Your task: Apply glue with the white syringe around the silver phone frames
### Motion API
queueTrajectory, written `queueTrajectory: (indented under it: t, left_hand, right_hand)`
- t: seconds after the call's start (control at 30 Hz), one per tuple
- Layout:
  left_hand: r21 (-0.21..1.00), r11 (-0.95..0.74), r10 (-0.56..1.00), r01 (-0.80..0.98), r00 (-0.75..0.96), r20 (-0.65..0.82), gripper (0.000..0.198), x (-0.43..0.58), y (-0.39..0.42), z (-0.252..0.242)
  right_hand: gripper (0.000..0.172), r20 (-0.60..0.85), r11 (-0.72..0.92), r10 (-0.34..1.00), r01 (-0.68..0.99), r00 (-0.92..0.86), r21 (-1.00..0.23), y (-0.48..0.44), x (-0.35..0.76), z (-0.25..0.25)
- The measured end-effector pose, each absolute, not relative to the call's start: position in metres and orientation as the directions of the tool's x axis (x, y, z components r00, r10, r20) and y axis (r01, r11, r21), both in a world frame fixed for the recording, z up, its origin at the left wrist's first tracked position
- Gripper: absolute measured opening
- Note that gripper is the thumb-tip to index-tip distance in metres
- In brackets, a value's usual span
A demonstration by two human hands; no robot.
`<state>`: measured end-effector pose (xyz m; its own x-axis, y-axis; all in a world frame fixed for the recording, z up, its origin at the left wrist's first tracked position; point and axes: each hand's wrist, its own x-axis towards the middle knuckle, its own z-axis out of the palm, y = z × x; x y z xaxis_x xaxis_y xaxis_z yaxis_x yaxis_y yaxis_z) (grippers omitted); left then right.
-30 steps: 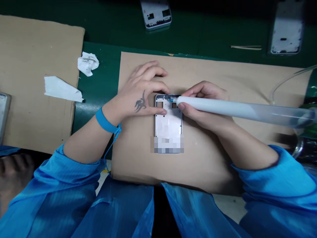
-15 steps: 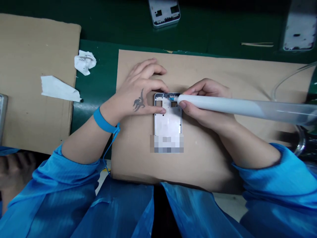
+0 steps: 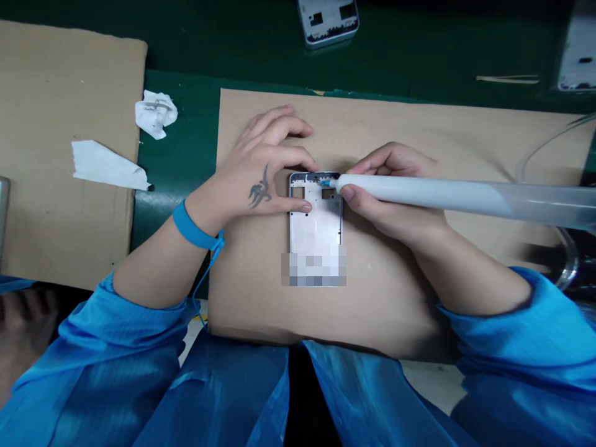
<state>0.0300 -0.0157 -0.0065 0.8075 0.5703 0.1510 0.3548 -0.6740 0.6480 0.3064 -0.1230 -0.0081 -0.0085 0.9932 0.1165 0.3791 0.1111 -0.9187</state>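
A pale metal phone frame (image 3: 319, 233) lies flat on the cardboard sheet (image 3: 279, 307), its lower end blurred out by pixel blocks. My left hand (image 3: 265, 167) steadies it, thumb pressed on its left side and index fingertip at the top edge; the other fingers are spread above the cardboard. Pinched near its front end in my right hand (image 3: 400, 192) is a dispensing syringe (image 3: 433, 195) filled with white material. Its blue needle tip points left, at the frame's upper part by a square cut-out. Whether the tip touches the metal, I cannot tell.
Behind, on the green surface, are another phone frame (image 3: 329, 23), a rubber band (image 3: 506, 79) and a further frame (image 3: 580, 53). Crumpled paper (image 3: 156, 115) and a white wipe (image 3: 109, 164) lie left, near a second cardboard (image 3: 60, 93). Another person's hand (image 3: 28, 329) is lower left. Clear tubing (image 3: 570, 261) curves at right.
The frames and rubber band at the back have shifted right together. The syringe tip has moved very slightly right along the top of the phone frame. My left hand keeps its hold.
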Motion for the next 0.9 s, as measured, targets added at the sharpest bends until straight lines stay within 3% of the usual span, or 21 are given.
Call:
queueTrajectory:
  t: [0.37,0.9]
  left_hand:
    - [0.573,-0.719,0.553,0.393,0.823,0.130,0.065,0.032,-0.020,0.000]
    - [0.622,-0.661,0.598,0.421,0.796,0.097,0.060,0.035,-0.025,0.010]
  right_hand:
    - [0.029,0.206,0.180,0.978,0.366,0.034,-0.913,-0.122,0.301,-0.008]
    - [0.039,0.218,0.205,0.976,0.366,-0.006,-0.908,-0.119,0.303,-0.011]
